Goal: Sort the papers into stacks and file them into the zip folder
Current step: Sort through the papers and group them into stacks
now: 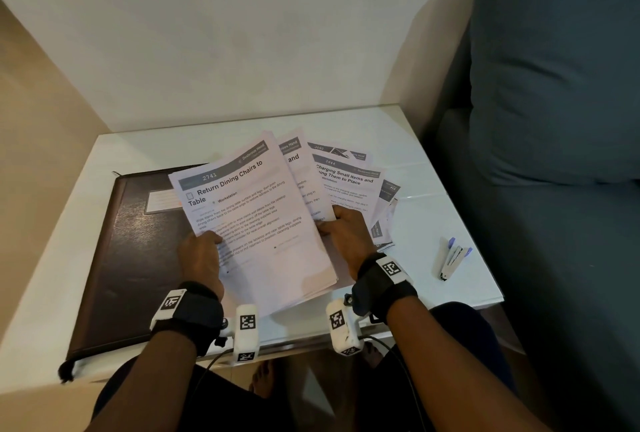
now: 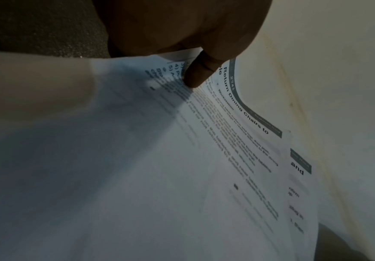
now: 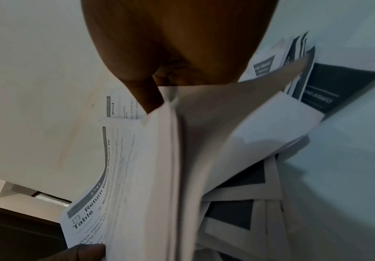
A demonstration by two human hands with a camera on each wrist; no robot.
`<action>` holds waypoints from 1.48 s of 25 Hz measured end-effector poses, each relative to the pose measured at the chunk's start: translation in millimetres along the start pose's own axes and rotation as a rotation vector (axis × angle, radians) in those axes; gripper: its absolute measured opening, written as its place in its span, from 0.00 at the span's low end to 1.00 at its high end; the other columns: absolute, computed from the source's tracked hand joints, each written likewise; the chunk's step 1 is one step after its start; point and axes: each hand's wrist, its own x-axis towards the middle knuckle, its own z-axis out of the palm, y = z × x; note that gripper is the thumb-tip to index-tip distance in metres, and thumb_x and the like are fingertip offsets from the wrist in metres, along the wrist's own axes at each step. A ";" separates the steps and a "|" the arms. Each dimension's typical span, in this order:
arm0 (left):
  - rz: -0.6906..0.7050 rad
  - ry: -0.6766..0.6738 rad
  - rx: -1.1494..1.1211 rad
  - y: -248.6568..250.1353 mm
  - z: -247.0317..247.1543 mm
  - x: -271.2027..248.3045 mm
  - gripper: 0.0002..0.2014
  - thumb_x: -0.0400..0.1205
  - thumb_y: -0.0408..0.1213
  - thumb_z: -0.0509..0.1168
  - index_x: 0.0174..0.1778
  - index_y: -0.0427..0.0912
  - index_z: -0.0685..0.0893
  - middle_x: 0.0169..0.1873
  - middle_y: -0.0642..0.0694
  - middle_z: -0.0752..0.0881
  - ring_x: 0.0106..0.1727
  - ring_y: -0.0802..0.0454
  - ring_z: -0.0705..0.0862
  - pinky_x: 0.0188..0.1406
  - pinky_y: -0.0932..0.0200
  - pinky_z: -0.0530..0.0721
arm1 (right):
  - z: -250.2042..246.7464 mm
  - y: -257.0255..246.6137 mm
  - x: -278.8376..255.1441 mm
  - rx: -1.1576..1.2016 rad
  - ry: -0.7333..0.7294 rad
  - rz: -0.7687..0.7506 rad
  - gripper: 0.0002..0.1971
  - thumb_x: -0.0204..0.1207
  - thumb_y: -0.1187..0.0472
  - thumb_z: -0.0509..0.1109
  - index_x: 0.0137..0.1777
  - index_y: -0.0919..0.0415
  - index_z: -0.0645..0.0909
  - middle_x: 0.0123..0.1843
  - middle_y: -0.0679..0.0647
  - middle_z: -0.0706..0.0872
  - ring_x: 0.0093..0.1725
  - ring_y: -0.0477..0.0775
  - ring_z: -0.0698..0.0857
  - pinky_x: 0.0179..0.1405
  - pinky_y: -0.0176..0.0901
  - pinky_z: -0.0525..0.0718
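A stack of printed papers (image 1: 249,220) is held raised above the white table (image 1: 398,133); its top sheet reads "Return Dining Chairs to Table" (image 2: 246,113). My left hand (image 1: 202,251) pinches the stack's left edge, thumb on top (image 2: 198,74). My right hand (image 1: 346,227) grips the right edge, thumb over the sheets (image 3: 148,95). More papers (image 1: 349,178) lie fanned on the table behind and under the right hand. The dark brown zip folder (image 1: 128,251) lies flat and zipped on the table's left half, partly under the stack.
A small purple and white stapler (image 1: 452,258) lies on the table's right side. A grey-blue sofa (image 1: 554,119) stands against the table's right edge. Walls close in behind and to the left. My knees and bare feet show below the table's front edge.
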 end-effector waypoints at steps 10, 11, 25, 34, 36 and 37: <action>-0.034 -0.135 0.020 -8.7 5.0 6.3 0.15 0.82 0.26 0.63 0.62 0.40 0.86 0.51 0.42 0.93 0.51 0.39 0.91 0.40 0.49 0.86 | -8.4 1.2 -1.3 0.009 0.011 0.048 0.08 0.80 0.73 0.68 0.54 0.70 0.87 0.50 0.55 0.93 0.48 0.56 0.90 0.52 0.50 0.92; -0.033 -0.142 0.025 -9.0 6.2 5.7 0.15 0.81 0.26 0.63 0.62 0.40 0.86 0.51 0.42 0.93 0.52 0.39 0.91 0.41 0.49 0.86 | -8.9 1.9 -0.5 -0.010 0.016 0.055 0.07 0.80 0.73 0.67 0.54 0.72 0.86 0.49 0.55 0.92 0.47 0.57 0.89 0.54 0.54 0.91; -0.074 -0.165 -0.004 -11.9 6.6 10.8 0.17 0.80 0.28 0.62 0.65 0.39 0.84 0.53 0.41 0.93 0.46 0.43 0.92 0.35 0.51 0.87 | 3.4 6.9 -0.3 -0.061 -0.028 0.027 0.09 0.81 0.62 0.71 0.58 0.55 0.89 0.57 0.48 0.92 0.57 0.53 0.90 0.66 0.62 0.86; 0.008 -0.226 0.096 -19.0 5.3 9.5 0.21 0.80 0.25 0.64 0.68 0.44 0.85 0.58 0.44 0.92 0.58 0.40 0.90 0.54 0.43 0.88 | 8.0 8.6 -0.2 -0.023 -0.055 0.063 0.14 0.85 0.65 0.67 0.66 0.59 0.87 0.61 0.49 0.90 0.59 0.49 0.88 0.65 0.48 0.83; 0.019 -0.209 0.102 -16.9 3.3 10.8 0.20 0.81 0.24 0.63 0.67 0.44 0.85 0.57 0.45 0.92 0.58 0.40 0.90 0.51 0.45 0.88 | 6.8 10.7 1.4 -0.060 -0.063 0.058 0.11 0.84 0.65 0.68 0.62 0.59 0.88 0.61 0.50 0.90 0.59 0.51 0.88 0.65 0.49 0.84; 0.024 -0.199 0.108 -13.9 2.5 9.6 0.20 0.81 0.23 0.63 0.67 0.43 0.84 0.57 0.45 0.92 0.58 0.40 0.90 0.49 0.47 0.87 | 6.2 11.3 2.1 -0.083 -0.068 0.053 0.09 0.84 0.65 0.69 0.60 0.59 0.88 0.60 0.50 0.91 0.58 0.51 0.88 0.64 0.49 0.85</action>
